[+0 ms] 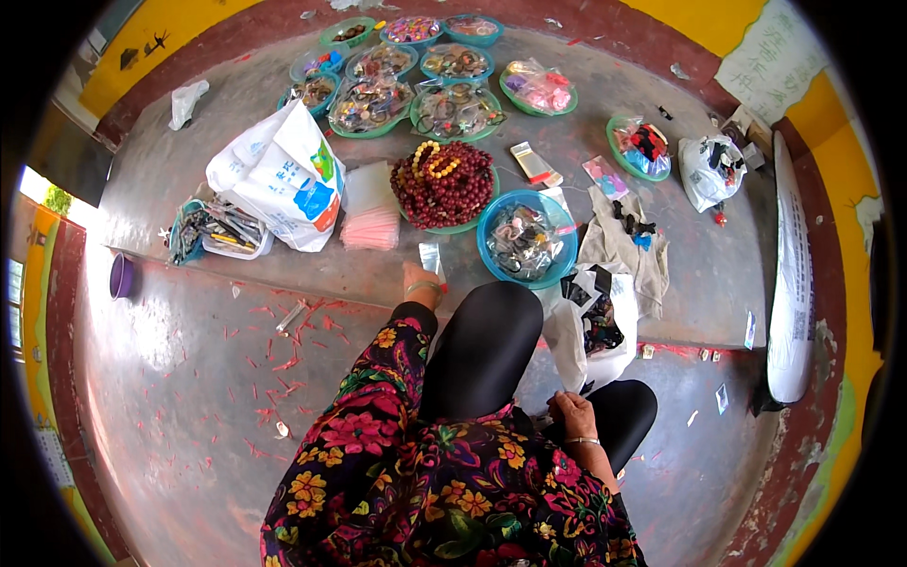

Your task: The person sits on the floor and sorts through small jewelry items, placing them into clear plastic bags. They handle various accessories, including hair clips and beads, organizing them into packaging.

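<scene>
Small packet (430, 256): just beyond the left hand (421, 280); long axis points away from the person.
Nearer hand: left; the right hand (573, 416) is well apart, just below the white bag (565, 352).
Left grip: fingertips hidden; cannot tell.
Right grip: fingers curled; pinch cannot be told.

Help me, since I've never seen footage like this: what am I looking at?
There is no machine here, just a person's two bare hands. This picture looks down from a wide fisheye camera on the person's head, so straight edges bend. On the raised grey floor ahead are a heap of dark-red beads, a blue basin of small packets, pink-edged plastic sleeves, a large printed white bag and green and blue bowls. The left hand is at a small clear packet; whether it grips it is unclear. The right hand is beside an open white bag; what it holds, if anything, is unclear.
</scene>
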Tool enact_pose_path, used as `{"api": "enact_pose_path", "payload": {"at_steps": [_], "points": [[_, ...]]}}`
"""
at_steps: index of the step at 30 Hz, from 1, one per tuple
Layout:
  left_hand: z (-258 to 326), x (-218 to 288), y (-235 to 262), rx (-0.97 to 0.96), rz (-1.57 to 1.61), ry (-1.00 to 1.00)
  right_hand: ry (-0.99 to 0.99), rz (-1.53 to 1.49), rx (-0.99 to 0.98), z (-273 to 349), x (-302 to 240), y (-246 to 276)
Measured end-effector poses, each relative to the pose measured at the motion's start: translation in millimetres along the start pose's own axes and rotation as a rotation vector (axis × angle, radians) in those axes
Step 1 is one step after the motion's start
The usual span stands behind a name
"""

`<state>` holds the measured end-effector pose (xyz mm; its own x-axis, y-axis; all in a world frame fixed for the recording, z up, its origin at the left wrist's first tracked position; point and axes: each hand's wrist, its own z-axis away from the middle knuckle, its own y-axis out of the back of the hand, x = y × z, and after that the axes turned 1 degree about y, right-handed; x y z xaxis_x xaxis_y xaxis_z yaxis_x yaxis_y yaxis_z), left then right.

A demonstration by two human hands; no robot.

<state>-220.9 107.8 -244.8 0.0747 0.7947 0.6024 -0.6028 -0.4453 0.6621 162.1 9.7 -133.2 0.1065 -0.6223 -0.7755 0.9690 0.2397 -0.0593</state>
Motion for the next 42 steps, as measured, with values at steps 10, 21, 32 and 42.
{"api": "enact_pose_path", "payload": {"at_steps": [10, 21, 32, 42], "points": [[-1.5, -46.4, 34.2, -0.679, 0.942, -0.094, 0.021, 0.031, 0.03, 8.8, -5.8, -6.8], [261.0, 86.6, 125.7, -1.257, 0.678, -0.366, 0.362, -0.039, 0.028, 16.4, -11.9, -3.7], [268.1, 13.1, 4.8, -1.278, 0.118, -0.636, 0.497, -0.248, 0.159, 31.4, -13.4, 5.1], [269.6, 25.8, 13.5, -1.31, -0.021, -0.595, 0.527, -0.16, 0.15, 23.7, -9.8, 2.6]]}}
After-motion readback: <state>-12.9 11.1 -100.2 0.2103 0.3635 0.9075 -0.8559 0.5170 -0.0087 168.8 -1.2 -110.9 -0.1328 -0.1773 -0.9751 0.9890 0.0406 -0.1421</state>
